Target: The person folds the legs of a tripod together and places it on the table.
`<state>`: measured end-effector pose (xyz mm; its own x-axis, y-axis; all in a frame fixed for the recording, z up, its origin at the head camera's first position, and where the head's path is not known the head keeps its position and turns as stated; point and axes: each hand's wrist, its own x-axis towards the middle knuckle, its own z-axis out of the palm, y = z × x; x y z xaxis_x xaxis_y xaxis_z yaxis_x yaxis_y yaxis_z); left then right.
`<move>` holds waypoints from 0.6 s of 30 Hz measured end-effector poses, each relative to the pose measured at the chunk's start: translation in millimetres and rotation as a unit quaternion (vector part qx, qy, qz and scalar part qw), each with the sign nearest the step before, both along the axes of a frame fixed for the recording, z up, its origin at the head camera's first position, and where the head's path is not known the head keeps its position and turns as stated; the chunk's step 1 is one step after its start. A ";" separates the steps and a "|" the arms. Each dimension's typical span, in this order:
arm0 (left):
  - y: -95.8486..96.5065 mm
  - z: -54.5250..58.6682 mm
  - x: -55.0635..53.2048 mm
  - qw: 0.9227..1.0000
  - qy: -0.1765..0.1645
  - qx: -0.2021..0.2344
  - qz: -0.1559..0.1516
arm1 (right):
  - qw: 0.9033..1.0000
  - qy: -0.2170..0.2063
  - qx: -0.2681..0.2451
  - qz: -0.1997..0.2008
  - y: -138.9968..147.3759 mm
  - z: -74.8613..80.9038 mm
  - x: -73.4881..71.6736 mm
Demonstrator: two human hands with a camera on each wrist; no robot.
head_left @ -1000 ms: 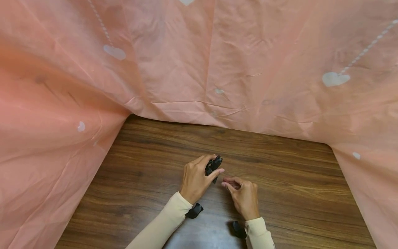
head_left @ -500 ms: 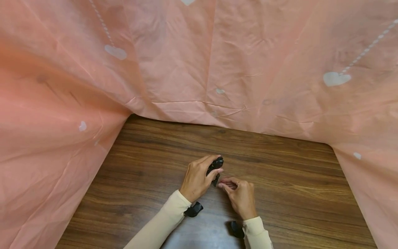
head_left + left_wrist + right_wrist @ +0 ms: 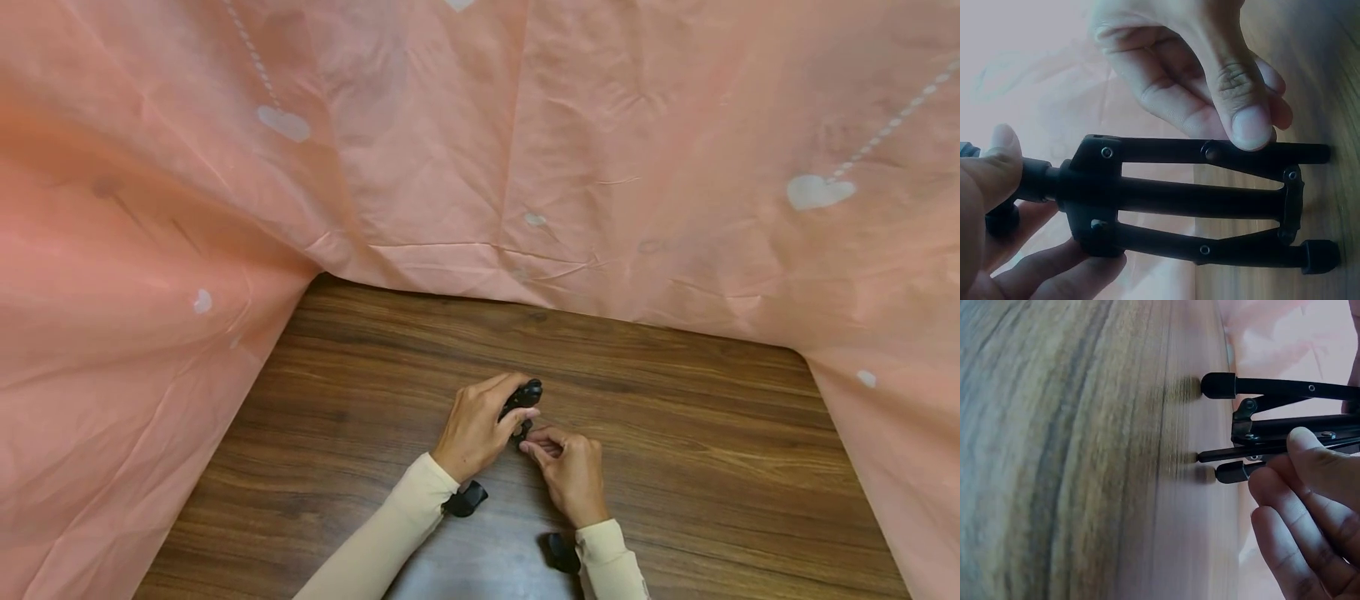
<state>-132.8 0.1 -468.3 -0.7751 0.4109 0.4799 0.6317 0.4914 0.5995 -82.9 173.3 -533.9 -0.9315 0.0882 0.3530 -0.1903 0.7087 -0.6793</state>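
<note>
A small black tripod [image 3: 1197, 199] stands upright on the table, its legs drawn in around the centre column. My left hand [image 3: 477, 427] holds it by the top, thumb and fingers curled round the part above the legs. With thumb and fingers my right hand [image 3: 576, 473] pinches one leg [image 3: 1244, 450], which ends in a thin bare tip. The other two legs carry thick black feet [image 3: 1218, 385]. In the head view my left hand covers much of the tripod.
The brown wood-grain table [image 3: 712, 433] lies under both hands. A pink curtain with white hearts [image 3: 420, 167] hangs round its back and sides. Black wrist devices [image 3: 467, 500] sit below both cream sleeves.
My right hand has moved left to the tripod and now pinches one leg. The left hand and tripod have shifted only slightly.
</note>
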 end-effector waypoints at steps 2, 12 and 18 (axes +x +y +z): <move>-0.4 -0.5 -0.8 1.000 0.003 -0.001 -0.003 | 1.000 0.002 -0.002 -0.004 -0.9 -0.8 -0.5; -1.4 0.1 -4.8 1.000 0.006 -0.003 -0.009 | 1.000 0.014 -0.017 -0.015 -4.7 -4.3 -2.4; -9.0 15.4 -10.0 0.999 0.023 -0.029 -0.035 | 0.999 0.024 -0.028 0.004 2.9 -2.4 -0.4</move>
<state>-142.8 -8.9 -452.9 -0.7220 0.4906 0.4878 0.6911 0.4784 0.5418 -83.3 176.3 -536.3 -0.9139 0.1024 0.3928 -0.2292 0.6684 -0.7076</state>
